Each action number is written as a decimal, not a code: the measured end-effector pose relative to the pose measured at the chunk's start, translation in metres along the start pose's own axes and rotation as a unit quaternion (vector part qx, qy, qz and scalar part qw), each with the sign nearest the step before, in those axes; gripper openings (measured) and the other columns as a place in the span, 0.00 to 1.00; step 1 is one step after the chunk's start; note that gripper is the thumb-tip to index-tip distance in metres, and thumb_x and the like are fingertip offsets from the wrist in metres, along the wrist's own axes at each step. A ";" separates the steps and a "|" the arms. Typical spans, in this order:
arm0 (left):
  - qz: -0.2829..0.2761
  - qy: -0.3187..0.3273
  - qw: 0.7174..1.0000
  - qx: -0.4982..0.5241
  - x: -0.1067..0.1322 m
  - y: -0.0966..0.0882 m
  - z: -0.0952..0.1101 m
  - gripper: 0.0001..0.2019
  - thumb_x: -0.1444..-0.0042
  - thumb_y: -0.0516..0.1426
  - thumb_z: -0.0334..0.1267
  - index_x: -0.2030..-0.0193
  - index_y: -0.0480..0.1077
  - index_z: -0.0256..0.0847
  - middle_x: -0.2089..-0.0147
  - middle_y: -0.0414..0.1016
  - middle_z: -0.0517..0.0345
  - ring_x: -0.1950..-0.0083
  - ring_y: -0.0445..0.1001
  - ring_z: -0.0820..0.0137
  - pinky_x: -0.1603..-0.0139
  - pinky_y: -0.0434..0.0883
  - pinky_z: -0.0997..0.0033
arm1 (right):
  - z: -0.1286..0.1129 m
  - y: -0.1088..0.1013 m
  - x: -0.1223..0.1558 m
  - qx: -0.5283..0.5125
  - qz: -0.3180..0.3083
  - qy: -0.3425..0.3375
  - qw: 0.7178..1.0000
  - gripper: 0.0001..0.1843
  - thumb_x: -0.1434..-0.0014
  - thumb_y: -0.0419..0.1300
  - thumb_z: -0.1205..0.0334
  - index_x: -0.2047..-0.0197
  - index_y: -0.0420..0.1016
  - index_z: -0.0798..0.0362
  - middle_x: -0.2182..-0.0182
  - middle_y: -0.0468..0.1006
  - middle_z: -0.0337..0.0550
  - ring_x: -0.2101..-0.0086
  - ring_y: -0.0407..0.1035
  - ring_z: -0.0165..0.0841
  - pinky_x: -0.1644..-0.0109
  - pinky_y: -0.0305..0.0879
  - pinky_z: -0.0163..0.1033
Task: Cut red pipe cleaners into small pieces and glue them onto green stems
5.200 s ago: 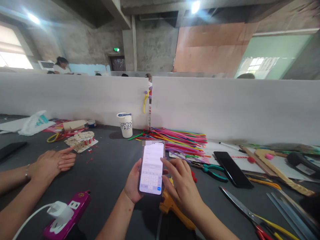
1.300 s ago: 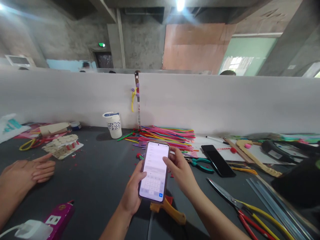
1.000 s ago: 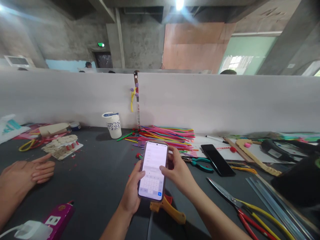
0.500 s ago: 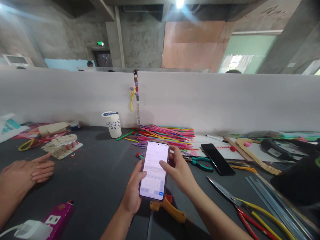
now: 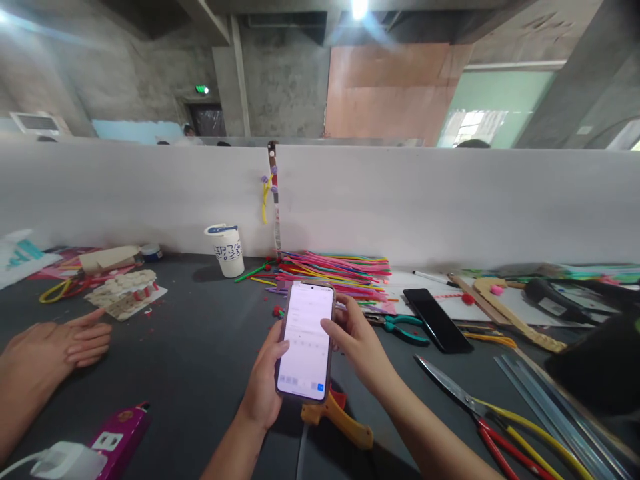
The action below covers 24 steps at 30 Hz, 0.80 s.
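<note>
A lit smartphone (image 5: 306, 340) stands upright above the dark table, its white screen facing me. My left hand (image 5: 263, 387) is closed round its lower left edge, thumb on the screen side. On the phone's right edge rests my right hand (image 5: 357, 343), fingers curled behind it and thumb held over the screen. Under the phone lies a yellow glue gun (image 5: 340, 419).
Another person's hands (image 5: 55, 347) rest flat at the left. A magenta power strip (image 5: 113, 443) with a white plug lies front left. A white cup (image 5: 227, 250), coloured pipe cleaners (image 5: 340, 270), teal pliers (image 5: 400, 327), a black phone (image 5: 437, 320) and scissors (image 5: 480, 417) surround me. A white partition (image 5: 425, 200) closes the back.
The on-screen keypad on the phone has given way to a mostly blank white screen. Both my hands have stayed on the phone, barely shifting.
</note>
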<state>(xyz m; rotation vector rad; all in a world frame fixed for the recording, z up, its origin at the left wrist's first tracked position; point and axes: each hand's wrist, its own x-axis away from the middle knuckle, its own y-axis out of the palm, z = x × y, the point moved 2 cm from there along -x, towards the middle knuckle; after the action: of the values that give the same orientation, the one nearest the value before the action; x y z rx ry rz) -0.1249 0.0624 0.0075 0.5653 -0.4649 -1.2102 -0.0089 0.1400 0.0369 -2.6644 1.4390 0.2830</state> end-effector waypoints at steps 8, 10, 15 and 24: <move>0.052 0.007 0.998 0.023 -0.003 -0.006 0.000 0.21 0.51 0.54 0.34 0.48 0.65 0.39 0.56 0.77 0.52 0.56 0.74 0.58 0.57 0.69 0.64 | 0.004 0.006 0.003 0.071 -0.001 0.004 0.997 0.22 0.49 0.55 0.65 0.49 0.58 0.51 0.64 0.73 0.41 0.68 0.67 0.32 0.64 0.63 0.38; 0.059 0.008 0.998 0.033 -0.004 -0.007 0.000 0.22 0.51 0.54 0.34 0.47 0.64 0.41 0.56 0.77 0.53 0.55 0.74 0.59 0.57 0.70 0.64 | 0.006 0.011 0.006 0.070 -0.007 0.013 0.997 0.25 0.50 0.56 0.66 0.48 0.57 0.51 0.60 0.73 0.43 0.64 0.68 0.34 0.61 0.63 0.40; 0.055 0.011 0.997 0.050 -0.005 -0.009 0.001 0.20 0.50 0.52 0.32 0.48 0.64 0.42 0.56 0.76 0.55 0.55 0.74 0.60 0.57 0.70 0.64 | 0.014 0.024 0.012 0.007 -0.046 0.035 0.998 0.35 0.52 0.55 0.70 0.41 0.48 0.49 0.49 0.68 0.47 0.54 0.66 0.37 0.55 0.65 0.42; 0.065 0.009 0.997 0.046 -0.006 -0.011 0.000 0.21 0.52 0.52 0.31 0.49 0.65 0.42 0.57 0.77 0.55 0.56 0.74 0.60 0.58 0.70 0.64 | 0.015 0.024 0.013 0.025 -0.039 0.032 0.998 0.34 0.51 0.55 0.69 0.42 0.48 0.50 0.50 0.69 0.48 0.54 0.66 0.37 0.54 0.64 0.45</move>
<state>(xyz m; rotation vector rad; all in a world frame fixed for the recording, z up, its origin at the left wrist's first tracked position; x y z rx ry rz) -0.1346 0.0649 0.0000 0.6156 -0.5361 -1.0624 -0.0240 0.1193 0.0192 -2.7035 1.3362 0.1549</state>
